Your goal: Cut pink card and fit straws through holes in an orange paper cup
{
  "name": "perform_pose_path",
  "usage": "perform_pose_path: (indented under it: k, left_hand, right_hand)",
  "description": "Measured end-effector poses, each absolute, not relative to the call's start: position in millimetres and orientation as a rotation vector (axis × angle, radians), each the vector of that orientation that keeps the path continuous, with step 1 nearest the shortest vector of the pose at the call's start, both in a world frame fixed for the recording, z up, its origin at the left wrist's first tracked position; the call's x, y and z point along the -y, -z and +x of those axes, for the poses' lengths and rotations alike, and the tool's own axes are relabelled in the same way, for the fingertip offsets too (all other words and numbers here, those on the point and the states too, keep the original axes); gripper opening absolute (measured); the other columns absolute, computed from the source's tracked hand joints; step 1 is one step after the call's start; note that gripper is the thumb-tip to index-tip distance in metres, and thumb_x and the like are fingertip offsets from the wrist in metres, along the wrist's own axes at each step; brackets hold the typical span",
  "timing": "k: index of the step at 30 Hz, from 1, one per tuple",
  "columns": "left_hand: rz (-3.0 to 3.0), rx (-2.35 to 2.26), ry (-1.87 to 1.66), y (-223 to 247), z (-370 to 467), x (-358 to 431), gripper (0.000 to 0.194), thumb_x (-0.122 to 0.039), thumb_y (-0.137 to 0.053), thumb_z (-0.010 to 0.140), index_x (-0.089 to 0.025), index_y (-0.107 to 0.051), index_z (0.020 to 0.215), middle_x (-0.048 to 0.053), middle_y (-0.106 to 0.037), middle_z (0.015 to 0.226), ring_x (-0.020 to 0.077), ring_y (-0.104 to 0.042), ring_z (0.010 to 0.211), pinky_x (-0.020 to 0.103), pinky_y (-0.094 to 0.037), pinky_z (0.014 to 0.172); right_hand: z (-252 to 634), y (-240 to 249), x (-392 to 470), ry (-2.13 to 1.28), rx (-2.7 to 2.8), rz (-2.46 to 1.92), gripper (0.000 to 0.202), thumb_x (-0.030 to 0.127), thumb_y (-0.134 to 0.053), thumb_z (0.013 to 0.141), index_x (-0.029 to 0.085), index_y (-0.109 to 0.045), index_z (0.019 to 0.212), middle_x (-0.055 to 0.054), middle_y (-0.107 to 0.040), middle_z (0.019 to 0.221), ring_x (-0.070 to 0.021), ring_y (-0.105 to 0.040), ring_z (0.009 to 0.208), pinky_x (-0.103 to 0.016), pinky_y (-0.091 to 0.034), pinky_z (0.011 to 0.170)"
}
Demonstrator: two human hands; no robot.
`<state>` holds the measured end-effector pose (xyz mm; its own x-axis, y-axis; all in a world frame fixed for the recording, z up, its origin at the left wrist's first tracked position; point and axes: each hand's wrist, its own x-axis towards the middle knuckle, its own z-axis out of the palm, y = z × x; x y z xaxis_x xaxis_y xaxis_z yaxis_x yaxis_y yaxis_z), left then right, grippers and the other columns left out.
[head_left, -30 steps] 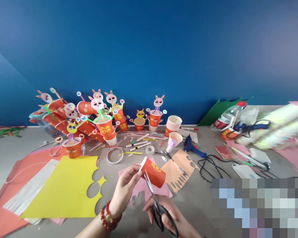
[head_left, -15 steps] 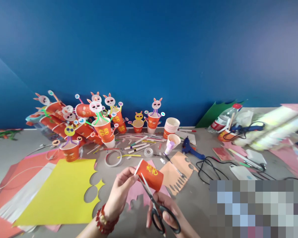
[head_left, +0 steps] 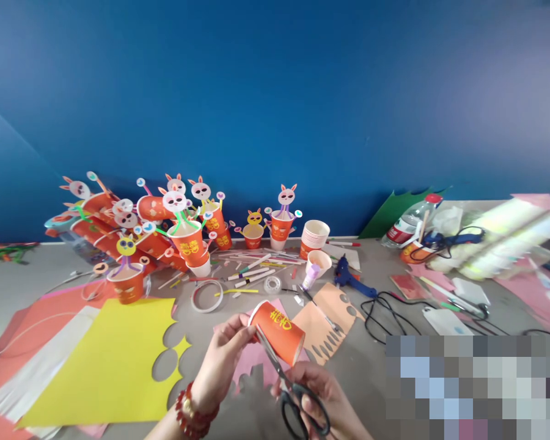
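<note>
Nearest, one right hand (head_left: 312,396) has its fingers through the handles of one pair of scissors (head_left: 282,373). The left fingers pinch the rim of one orange cup (head_left: 278,333), lying tilted above the surface (head_left: 362,391). Left of them lies one yellow sheet (head_left: 101,360); beyond them, one white tape ring (head_left: 207,296).

The single head-worn camera looks forward and down over the worktop (head_left: 343,400).

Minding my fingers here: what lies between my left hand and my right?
In the head view, the orange cup and the blades of the scissors lie between your left hand and right hand, over pink paper.
</note>
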<state>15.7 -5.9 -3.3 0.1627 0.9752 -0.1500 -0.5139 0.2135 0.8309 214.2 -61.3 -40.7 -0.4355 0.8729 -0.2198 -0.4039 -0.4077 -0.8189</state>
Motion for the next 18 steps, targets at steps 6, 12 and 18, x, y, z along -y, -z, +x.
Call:
perform_pose_path:
  k: [6,12,18]
  left_hand:
    - [0.580,-0.738,-1.247,9.9,13.8,1.6,0.017,-0.029,-0.071,0.085,-0.015,-0.065,0.078,0.004,-0.065,0.078,0.0143,-0.058,0.073,0.027,-0.045,0.073]
    - [0.571,-0.737,-1.258,12.0,14.3,1.6,0.015,-0.027,-0.072,0.085,-0.014,-0.066,0.079,0.005,-0.066,0.080,0.0161,-0.060,0.076,0.029,-0.045,0.075]
    - [0.505,-0.750,-1.287,14.1,15.0,1.3,0.014,-0.026,-0.074,0.083,-0.014,-0.068,0.080,0.005,-0.066,0.082,0.0149,-0.059,0.076,0.028,-0.045,0.075]
  right_hand:
    - [210.9,27.1,62.7,-1.889,0.874,-0.775,0.053,0.064,-0.074,0.074,0.020,-0.072,0.103,-0.009,-0.070,0.089,-0.0128,-0.057,0.056,-0.022,-0.047,0.047]
    - [209.2,28.7,59.8,-1.787,1.080,-0.738,0.052,0.062,-0.059,0.088,0.021,-0.065,0.120,-0.012,-0.068,0.101,-0.0188,-0.063,0.067,-0.033,-0.051,0.063]
    - [209.9,31.8,61.8,-1.708,1.073,-0.689,0.052,0.053,-0.068,0.083,0.025,-0.061,0.125,-0.012,-0.069,0.105,-0.0249,-0.067,0.080,-0.039,-0.054,0.073]
